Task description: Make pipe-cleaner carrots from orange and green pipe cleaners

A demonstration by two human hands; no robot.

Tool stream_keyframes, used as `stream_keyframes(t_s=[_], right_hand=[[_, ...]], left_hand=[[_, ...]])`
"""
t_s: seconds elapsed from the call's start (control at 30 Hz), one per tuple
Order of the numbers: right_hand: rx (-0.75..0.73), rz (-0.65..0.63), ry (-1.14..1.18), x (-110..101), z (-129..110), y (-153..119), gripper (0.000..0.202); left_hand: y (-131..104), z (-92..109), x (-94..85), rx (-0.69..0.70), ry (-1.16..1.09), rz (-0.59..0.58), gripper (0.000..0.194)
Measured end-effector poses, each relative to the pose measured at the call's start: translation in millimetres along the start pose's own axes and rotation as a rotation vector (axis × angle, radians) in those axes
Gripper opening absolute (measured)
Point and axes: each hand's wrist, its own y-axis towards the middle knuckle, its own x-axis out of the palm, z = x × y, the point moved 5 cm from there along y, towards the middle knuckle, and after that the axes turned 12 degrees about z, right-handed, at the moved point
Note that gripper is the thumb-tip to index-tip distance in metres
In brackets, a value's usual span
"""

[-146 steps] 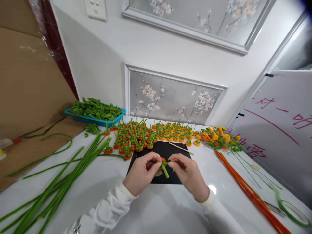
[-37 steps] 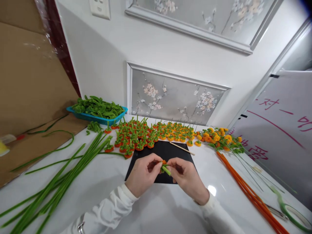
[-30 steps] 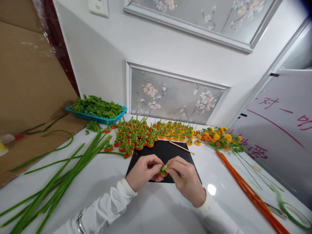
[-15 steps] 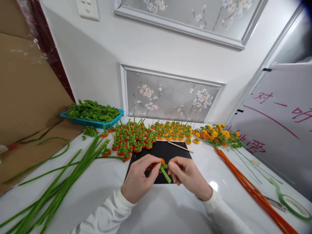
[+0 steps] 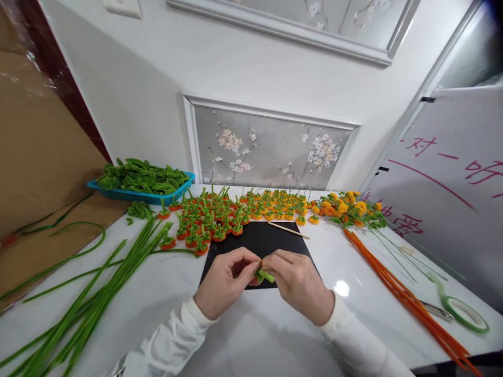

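Fuzzy flower piece: bright green, orange mostly covered. Left hand and right hand pinch it between fingertips.

pink handwriting on white board, 对一 on top, seemingly 爱 below; the rest unclear

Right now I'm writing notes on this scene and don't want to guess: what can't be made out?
All in the head view:
- Orange-and-green piece: mostly covered by the left hand and right hand; whether the right grips it is unclear.
- Metal tool: partly hidden by the orange stems; type unclear.
- Blue tray: its floor is hidden by heaped green pieces.
- Wall socket: cut off by the top edge.
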Motion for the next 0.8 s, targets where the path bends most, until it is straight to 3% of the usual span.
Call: stream_keyframes(t_s=[0.13,0.33,0.53,0.8], right_hand=[[0.182,0.114,0.126,-2.5,7.2,1.2,0.011],[0.555,0.092,0.568,-0.5,26.1,-1.9,0.010],[0.612,0.023,0.648,2.2,20.7,-3.6,0.011],[0.627,0.026,0.660,7.7,25.5,-3.8,0.010]], left_hand=[[0.0,0.3,-2.0,-0.037,-0.108,0.058,0.015],[-0.9,-0.2,-4.5,-0.102,-0.203,0.097,0.017],[-0.8,-2.1,-3.0,-0.122,-0.206,0.085,0.020],[-0.8,-2.1,1.1,-0.089,-0.209,-0.046,0.031]])
